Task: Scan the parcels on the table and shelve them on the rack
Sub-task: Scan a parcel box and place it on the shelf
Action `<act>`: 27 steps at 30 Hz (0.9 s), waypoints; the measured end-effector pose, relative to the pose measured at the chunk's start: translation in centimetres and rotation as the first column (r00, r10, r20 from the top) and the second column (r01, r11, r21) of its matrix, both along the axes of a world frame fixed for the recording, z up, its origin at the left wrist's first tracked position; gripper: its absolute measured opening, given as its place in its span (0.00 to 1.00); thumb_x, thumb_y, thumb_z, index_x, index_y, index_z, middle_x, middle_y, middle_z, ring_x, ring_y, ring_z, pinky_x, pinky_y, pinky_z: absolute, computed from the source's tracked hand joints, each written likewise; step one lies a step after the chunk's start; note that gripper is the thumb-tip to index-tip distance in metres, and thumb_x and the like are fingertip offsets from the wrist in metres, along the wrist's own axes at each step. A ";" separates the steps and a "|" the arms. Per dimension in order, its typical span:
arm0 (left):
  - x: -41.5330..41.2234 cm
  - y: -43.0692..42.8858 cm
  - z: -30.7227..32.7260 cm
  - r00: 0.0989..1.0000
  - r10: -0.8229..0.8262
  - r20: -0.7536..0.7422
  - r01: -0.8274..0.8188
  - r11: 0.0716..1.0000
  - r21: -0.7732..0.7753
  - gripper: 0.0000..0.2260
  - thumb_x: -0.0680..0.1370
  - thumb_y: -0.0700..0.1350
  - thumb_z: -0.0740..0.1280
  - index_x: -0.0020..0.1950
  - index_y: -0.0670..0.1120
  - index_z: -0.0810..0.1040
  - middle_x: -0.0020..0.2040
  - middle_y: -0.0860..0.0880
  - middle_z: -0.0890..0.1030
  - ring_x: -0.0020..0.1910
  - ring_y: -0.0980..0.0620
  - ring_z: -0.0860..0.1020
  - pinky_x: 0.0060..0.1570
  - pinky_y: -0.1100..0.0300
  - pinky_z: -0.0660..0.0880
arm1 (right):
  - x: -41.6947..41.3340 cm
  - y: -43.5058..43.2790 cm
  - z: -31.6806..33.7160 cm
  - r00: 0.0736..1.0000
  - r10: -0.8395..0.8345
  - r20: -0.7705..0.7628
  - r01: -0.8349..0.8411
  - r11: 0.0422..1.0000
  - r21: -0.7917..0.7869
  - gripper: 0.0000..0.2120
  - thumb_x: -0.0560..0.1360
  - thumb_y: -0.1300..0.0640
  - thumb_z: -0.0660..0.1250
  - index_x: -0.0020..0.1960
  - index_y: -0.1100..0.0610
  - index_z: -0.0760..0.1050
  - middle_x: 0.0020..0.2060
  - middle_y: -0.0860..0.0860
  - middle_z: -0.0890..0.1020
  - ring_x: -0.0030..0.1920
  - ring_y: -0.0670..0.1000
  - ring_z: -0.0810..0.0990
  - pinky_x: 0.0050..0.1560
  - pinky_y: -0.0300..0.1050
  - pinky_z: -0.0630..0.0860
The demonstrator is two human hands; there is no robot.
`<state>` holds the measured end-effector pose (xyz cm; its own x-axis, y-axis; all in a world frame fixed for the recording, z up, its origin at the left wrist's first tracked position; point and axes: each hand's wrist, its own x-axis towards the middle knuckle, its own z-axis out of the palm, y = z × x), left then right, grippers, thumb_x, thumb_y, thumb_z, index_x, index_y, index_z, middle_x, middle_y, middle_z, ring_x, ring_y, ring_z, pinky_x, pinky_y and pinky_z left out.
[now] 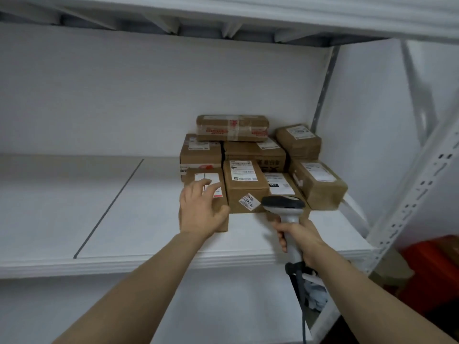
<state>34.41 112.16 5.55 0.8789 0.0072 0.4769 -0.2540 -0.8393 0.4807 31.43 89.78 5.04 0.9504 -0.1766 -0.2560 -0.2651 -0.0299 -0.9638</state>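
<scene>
Where the white metal rack [407, 194] fills the view, its middle shelf board [74, 194] runs from the left edge to the right-hand uprights, with a dark seam [109, 207] crossing it from front to back left of centre. A pile of brown cardboard parcels [255, 152] sits in the back right corner of that board, stacked in two or three layers, most of them showing white shipping labels; a taped parcel [232, 127] lies on top. Below the board, past the right upright, is a red object [432, 269], too blurred to name. At the pile's front left stands one small labelled parcel [221, 199], touching its neighbour and set back from the board's front edge. The left hand [198, 212] lies on top of this parcel, fingers spread and relaxed, not curled round it. The right hand [300, 239] is clenched round the grip of a grey handheld barcode scanner [283, 203], whose head is above the board's front edge, facing the pile.
</scene>
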 end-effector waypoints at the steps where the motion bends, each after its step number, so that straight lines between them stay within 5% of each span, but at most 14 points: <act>1: -0.4 -1.1 0.3 0.998 -0.070 0.009 0.069 0.996 0.049 0.28 0.68 0.56 0.59 0.66 0.48 0.76 0.66 0.46 0.73 0.67 0.45 0.66 0.69 0.51 0.57 | -0.7 -0.6 0.1 1.000 -0.009 -0.010 0.009 1.000 -0.005 0.02 0.73 0.68 0.68 0.45 0.64 0.75 0.23 0.54 0.74 0.22 0.50 0.70 0.23 0.41 0.69; 6: -2.6 -8.2 0.5 0.932 -0.354 -0.076 0.361 0.927 0.099 0.23 0.74 0.49 0.65 0.69 0.49 0.73 0.66 0.48 0.74 0.67 0.49 0.67 0.65 0.58 0.63 | -5.0 -5.8 0.5 0.997 -0.069 -0.041 0.069 0.997 -0.020 0.03 0.73 0.67 0.68 0.42 0.61 0.76 0.24 0.54 0.74 0.22 0.50 0.70 0.24 0.39 0.68; 16: -11.7 -32.8 1.7 0.748 -0.631 -0.207 0.661 0.737 0.141 0.25 0.76 0.51 0.65 0.73 0.50 0.68 0.66 0.50 0.73 0.66 0.51 0.70 0.62 0.58 0.67 | -22.0 -28.1 0.9 0.938 -0.345 -0.039 0.330 0.922 -0.204 0.08 0.68 0.67 0.73 0.36 0.62 0.74 0.21 0.53 0.73 0.19 0.50 0.69 0.22 0.39 0.67; 27: -28.3 -62.0 1.4 0.416 -0.870 -0.266 0.907 0.377 0.187 0.27 0.73 0.51 0.67 0.72 0.49 0.69 0.66 0.48 0.74 0.67 0.48 0.71 0.63 0.54 0.69 | -46.7 -52.0 0.6 0.634 -0.766 -0.106 0.685 0.620 -0.382 0.12 0.66 0.65 0.77 0.44 0.62 0.75 0.30 0.56 0.76 0.27 0.52 0.74 0.24 0.41 0.70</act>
<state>6.15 50.13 6.90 0.3422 -0.9138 0.2187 -0.8971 -0.2485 0.3653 -15.23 37.75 5.64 0.3895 -0.8812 -0.2678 -0.5340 0.0208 -0.8452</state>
